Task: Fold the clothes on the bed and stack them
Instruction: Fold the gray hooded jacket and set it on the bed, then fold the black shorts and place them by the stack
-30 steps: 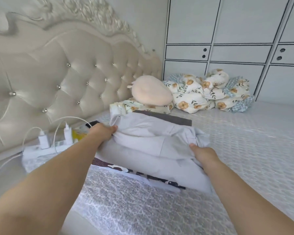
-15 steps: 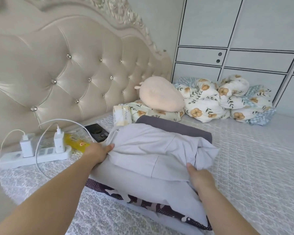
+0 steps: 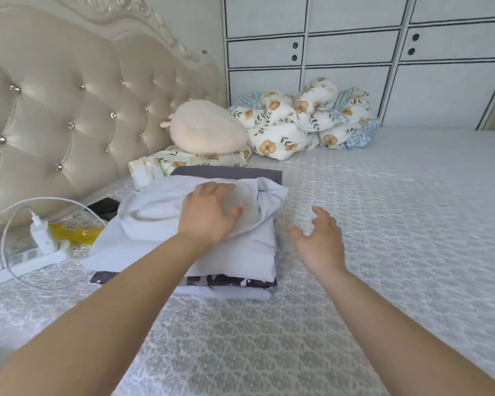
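A stack of folded clothes sits on the bed (image 3: 383, 224) near the headboard. Its top piece is a pale grey garment (image 3: 155, 207), loosely folded, over a larger light grey piece (image 3: 240, 252), a dark patterned one (image 3: 229, 281) and a white one at the bottom. A dark grey folded piece (image 3: 226, 171) lies just behind. My left hand (image 3: 209, 215) presses flat on the top garment with fingers spread. My right hand (image 3: 317, 238) hovers open just right of the stack, holding nothing.
A white power strip (image 3: 26, 255) with chargers and a looping cable lies at the left, beside a yellow packet (image 3: 75, 232) and a dark phone (image 3: 105, 207). A round beige cushion (image 3: 206, 128) and a floral quilt (image 3: 303, 121) sit at the back. White cabinets stand behind.
My left hand moved from the stack's left edge onto the top garment. My right hand let go of the garment's right edge and drew away to the right.
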